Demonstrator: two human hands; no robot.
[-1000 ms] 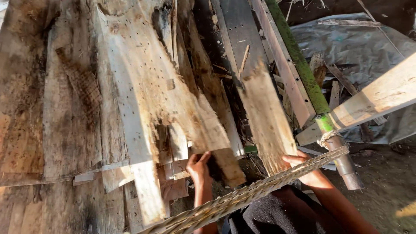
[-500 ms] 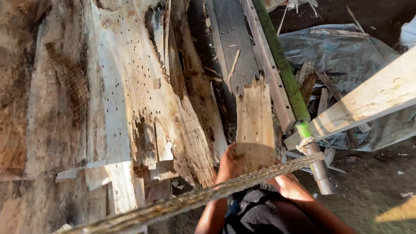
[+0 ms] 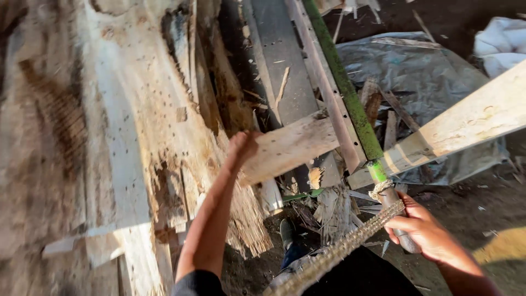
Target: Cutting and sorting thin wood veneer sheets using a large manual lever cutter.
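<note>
My left hand point(image 3: 242, 147) grips one end of a short pale wooden board point(image 3: 293, 145), which sticks out to the right across a dark metal rail. My right hand point(image 3: 421, 227) is wrapped around the grey lower end of a green pole point(image 3: 344, 82) that leans up and away. A frayed rope point(image 3: 334, 253) is tied at the pole's base and runs down towards me. My foot in a dark shoe point(image 3: 287, 233) stands on the dirt below.
A stack of weathered, splintered planks point(image 3: 109, 126) fills the left. A long light beam point(image 3: 466, 123) crosses at the right over a grey tarp point(image 3: 422, 71). Wood scraps point(image 3: 329, 208) litter the dirt floor.
My left hand has lifted the short board off the plank stack and turned it sideways to the right. My right hand has let go of it and taken the pole's lower end.
</note>
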